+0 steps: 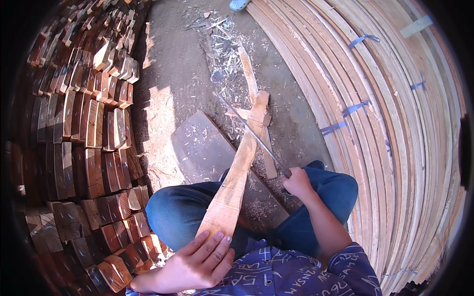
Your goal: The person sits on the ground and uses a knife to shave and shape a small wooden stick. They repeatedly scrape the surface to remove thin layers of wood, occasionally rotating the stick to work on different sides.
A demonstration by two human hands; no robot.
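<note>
A long, pale wooden piece (232, 182), broad near me and narrower at the far end, slants up from my lap. My left hand (205, 259) holds its broad near end, fingers laid over the top face; the thumb is hidden. My right hand (297, 182) is closed around the near end of a long, thin metal blade (252, 132), seen nearly edge-on. The blade crosses above the wood's narrower half, pointing away to the left; whether it touches the wood I cannot tell. The far end rests near a small wooden block (267, 119).
A dark board (197, 143) lies on the ground under the wood. Shavings (228, 49) and a curved offcut (248, 74) lie ahead. Stacked wooden blocks (94, 123) rise on the left; long planks tied with blue strips (355, 108) line the right. A blue shoe (239, 4) shows at the top.
</note>
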